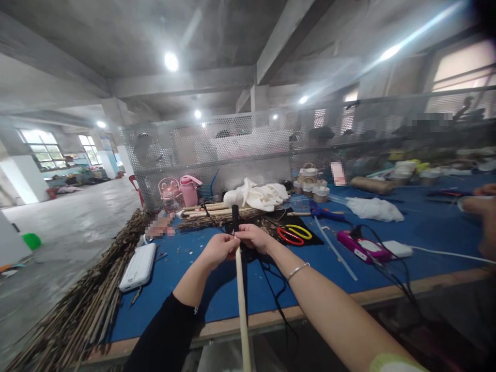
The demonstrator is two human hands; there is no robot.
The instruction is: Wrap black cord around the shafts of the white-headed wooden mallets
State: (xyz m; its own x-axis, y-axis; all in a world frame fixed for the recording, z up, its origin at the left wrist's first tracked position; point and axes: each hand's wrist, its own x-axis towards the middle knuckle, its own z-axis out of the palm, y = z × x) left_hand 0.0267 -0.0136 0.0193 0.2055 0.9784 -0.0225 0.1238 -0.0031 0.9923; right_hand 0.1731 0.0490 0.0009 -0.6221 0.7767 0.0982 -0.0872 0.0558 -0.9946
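A long pale wooden stick runs from the bottom of the view up to my fingertips, over the table edge. My left hand pinches it near its upper end. Right beside it, the fingers of my right hand are pinched together at the stick's tip; what they hold there is too small to make out. Just beyond my fingers stands a black upright piece with a white rounded top. Red-and-yellow-handled scissors lie to the right of my right hand on a dark cloth.
Bundled dry twigs lie along the blue table's left edge beside a white power bank. A purple device with cables lies right. White cloth and a pink bottle stand behind. Another person's hand is far right.
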